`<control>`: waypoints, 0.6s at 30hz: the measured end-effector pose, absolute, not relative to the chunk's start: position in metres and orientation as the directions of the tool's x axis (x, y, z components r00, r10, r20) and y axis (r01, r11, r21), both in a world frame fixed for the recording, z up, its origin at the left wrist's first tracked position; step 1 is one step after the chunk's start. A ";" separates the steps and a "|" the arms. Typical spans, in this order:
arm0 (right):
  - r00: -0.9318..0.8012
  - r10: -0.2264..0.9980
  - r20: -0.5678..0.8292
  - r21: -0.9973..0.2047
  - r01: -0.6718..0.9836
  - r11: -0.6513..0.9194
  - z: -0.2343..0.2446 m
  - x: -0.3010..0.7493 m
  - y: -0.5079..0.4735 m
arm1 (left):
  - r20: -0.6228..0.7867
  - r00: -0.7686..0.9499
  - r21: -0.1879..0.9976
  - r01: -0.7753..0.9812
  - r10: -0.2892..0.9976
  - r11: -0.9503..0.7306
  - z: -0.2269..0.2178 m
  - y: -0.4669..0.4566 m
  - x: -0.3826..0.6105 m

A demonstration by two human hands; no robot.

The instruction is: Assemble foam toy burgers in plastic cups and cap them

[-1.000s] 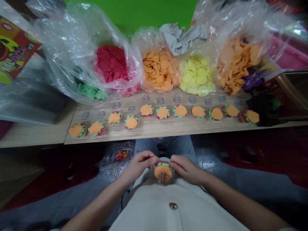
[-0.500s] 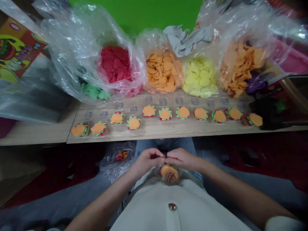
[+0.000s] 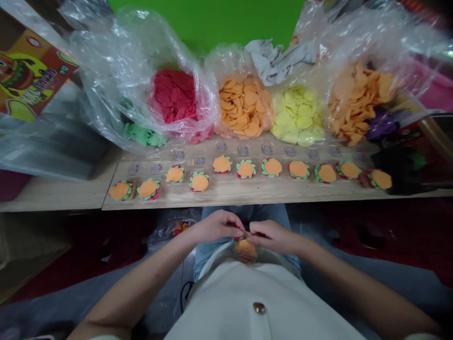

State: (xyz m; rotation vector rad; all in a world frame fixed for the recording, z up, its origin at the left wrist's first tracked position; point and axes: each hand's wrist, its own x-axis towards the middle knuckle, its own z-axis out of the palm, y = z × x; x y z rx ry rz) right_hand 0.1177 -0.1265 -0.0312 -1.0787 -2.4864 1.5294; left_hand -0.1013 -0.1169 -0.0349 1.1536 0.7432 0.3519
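Both hands meet over my lap, below the table edge. My left hand (image 3: 216, 226) and my right hand (image 3: 272, 236) pinch the top of a small burger-shaped stack (image 3: 245, 249), orange on top with green and red rims, apparently inside a clear wrapper. Fingers of both hands are closed on it. On the wooden board (image 3: 247, 189) ahead lies a row of several similar burger stacks (image 3: 245, 168).
Clear bags behind the board hold red discs (image 3: 173, 97), orange discs (image 3: 243, 108), yellow discs (image 3: 295, 115), more orange discs (image 3: 359, 99) and green pieces (image 3: 143, 135). A printed box (image 3: 26, 78) stands at far left. A clear bag (image 3: 177, 226) lies on the floor beside my knee.
My hands have lifted slightly and drawn closer together over the burger stack, which now shows less of its face. The view has shifted a little.
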 end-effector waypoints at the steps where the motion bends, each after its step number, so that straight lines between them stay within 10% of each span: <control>1: -0.763 0.568 -0.309 -0.790 0.538 0.293 -0.033 0.119 -0.128 | -0.348 0.704 0.912 0.100 0.620 0.398 -0.037 -0.120 -0.099; 12: -0.709 0.588 -0.390 -0.765 0.605 0.222 -0.045 0.125 -0.116 | -0.458 0.554 0.811 -0.059 0.695 0.582 -0.058 -0.128 -0.076; 18: -0.553 0.795 -0.248 -0.808 0.572 0.145 -0.069 0.125 -0.146 | -0.458 0.565 0.781 -0.113 0.686 0.614 -0.057 -0.138 -0.087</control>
